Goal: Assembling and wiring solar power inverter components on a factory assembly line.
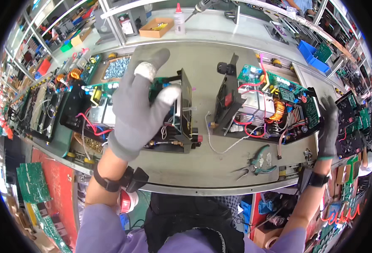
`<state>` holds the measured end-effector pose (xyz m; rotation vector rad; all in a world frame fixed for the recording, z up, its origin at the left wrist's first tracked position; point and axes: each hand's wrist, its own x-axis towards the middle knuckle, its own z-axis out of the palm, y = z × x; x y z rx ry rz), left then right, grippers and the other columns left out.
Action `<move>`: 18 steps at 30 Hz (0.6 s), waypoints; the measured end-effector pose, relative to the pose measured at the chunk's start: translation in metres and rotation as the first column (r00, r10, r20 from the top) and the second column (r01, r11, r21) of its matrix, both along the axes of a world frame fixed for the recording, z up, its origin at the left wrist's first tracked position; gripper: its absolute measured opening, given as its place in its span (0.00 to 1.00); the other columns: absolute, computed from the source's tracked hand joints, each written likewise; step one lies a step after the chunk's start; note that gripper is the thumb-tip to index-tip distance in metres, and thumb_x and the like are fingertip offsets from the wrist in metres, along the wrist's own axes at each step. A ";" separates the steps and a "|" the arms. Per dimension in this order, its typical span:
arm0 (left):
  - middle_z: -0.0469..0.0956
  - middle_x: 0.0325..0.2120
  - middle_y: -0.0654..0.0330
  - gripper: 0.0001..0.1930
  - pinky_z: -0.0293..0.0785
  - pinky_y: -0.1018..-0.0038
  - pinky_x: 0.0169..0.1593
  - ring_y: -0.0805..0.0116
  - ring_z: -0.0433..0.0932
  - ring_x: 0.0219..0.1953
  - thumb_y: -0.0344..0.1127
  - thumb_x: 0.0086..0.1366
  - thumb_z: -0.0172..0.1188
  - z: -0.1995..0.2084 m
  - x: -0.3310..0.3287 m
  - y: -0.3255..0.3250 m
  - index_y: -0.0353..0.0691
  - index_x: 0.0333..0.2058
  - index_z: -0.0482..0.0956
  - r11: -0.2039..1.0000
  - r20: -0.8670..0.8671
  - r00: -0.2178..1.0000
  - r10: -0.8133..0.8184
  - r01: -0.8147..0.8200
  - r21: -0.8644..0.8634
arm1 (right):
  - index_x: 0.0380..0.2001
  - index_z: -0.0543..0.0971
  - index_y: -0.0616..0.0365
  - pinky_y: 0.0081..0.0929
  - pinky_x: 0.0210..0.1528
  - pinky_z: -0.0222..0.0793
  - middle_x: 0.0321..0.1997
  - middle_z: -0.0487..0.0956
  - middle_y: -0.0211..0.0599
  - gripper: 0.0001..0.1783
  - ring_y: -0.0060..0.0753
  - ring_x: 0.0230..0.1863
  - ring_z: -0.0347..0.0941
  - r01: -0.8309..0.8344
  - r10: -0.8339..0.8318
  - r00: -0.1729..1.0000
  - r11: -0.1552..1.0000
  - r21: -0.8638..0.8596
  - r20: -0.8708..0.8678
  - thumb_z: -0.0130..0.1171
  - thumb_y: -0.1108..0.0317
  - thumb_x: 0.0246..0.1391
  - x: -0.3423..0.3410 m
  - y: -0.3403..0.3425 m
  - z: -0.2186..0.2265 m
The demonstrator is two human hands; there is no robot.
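My left hand [136, 105], in a grey glove with white-wrapped fingertips, reaches over the left power unit [181, 105], thumb and fingers apart. This unit is an open black case with a green board, wires and an upright end panel. Much of its middle is hidden under my hand. To the right lies a second power unit [257, 109], with a green board, metal heat sinks, a copper coil [277, 110] and pink wires. My right hand [329, 126], gloved in dark grey, lies along its right end with fingers stretched out. Whether it touches the case, I cannot tell.
Green-handled pliers [259, 162] lie near the bench's front edge. A white cable [222, 152] trails from the right unit. Behind are a tray of screws [117, 68], a cardboard box [156, 27], a red-capped bottle [179, 21] and an electric screwdriver [203, 6]. More units stand at both sides.
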<state>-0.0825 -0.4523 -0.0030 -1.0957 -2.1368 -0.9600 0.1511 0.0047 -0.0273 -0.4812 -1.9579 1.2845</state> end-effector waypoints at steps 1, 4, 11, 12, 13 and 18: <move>0.78 0.56 0.45 0.24 0.69 0.63 0.64 0.52 0.77 0.59 0.43 0.71 0.60 0.004 -0.005 0.002 0.33 0.60 0.74 0.995 0.090 0.996 0.015 -0.006 -0.097 | 0.73 0.58 0.61 0.35 0.70 0.64 0.72 0.67 0.46 0.45 0.41 0.69 0.67 -0.175 0.169 0.984 0.968 -0.177 -0.051 0.40 0.34 0.70 -0.011 0.007 -0.003; 0.82 0.47 0.47 0.20 0.72 0.61 0.56 0.47 0.80 0.49 0.43 0.71 0.59 0.007 -0.018 0.002 0.34 0.54 0.78 0.957 0.162 0.987 -0.017 0.064 -0.283 | 0.69 0.67 0.63 0.30 0.70 0.62 0.67 0.72 0.41 0.41 0.34 0.66 0.69 -0.268 0.287 0.956 0.940 -0.212 0.062 0.44 0.37 0.71 -0.028 0.024 -0.008; 0.81 0.35 0.48 0.22 0.71 0.59 0.45 0.45 0.77 0.38 0.51 0.71 0.56 0.007 -0.020 0.008 0.35 0.45 0.81 0.968 0.054 0.997 -0.047 0.059 -0.243 | 0.55 0.78 0.58 0.23 0.48 0.76 0.41 0.82 0.31 0.35 0.24 0.43 0.78 -0.300 0.320 0.946 0.820 -0.487 -0.043 0.51 0.35 0.67 -0.064 0.036 -0.018; 0.80 0.34 0.47 0.23 0.71 0.59 0.44 0.45 0.77 0.38 0.53 0.71 0.56 0.008 -0.019 0.009 0.35 0.45 0.81 0.968 0.074 0.995 -0.064 0.080 -0.240 | 0.50 0.79 0.58 0.24 0.45 0.76 0.36 0.81 0.30 0.35 0.23 0.40 0.77 -0.278 0.296 0.954 0.803 -0.527 -0.053 0.51 0.34 0.66 -0.067 0.036 -0.020; 0.80 0.33 0.47 0.25 0.70 0.59 0.43 0.45 0.77 0.37 0.54 0.71 0.55 0.009 -0.019 0.011 0.34 0.45 0.81 0.966 0.080 0.995 -0.054 0.072 -0.246 | 0.48 0.79 0.57 0.25 0.45 0.76 0.36 0.81 0.30 0.34 0.23 0.39 0.77 -0.244 0.251 0.966 0.794 -0.557 -0.065 0.51 0.34 0.66 -0.071 0.035 -0.022; 0.78 0.32 0.48 0.30 0.68 0.59 0.44 0.46 0.76 0.37 0.60 0.72 0.51 0.008 -0.020 0.011 0.33 0.45 0.81 0.965 0.121 0.993 -0.010 0.042 -0.260 | 0.39 0.80 0.55 0.30 0.39 0.78 0.31 0.81 0.32 0.33 0.27 0.32 0.79 -0.204 0.173 0.978 0.638 -0.743 -0.121 0.54 0.31 0.62 -0.075 0.017 -0.019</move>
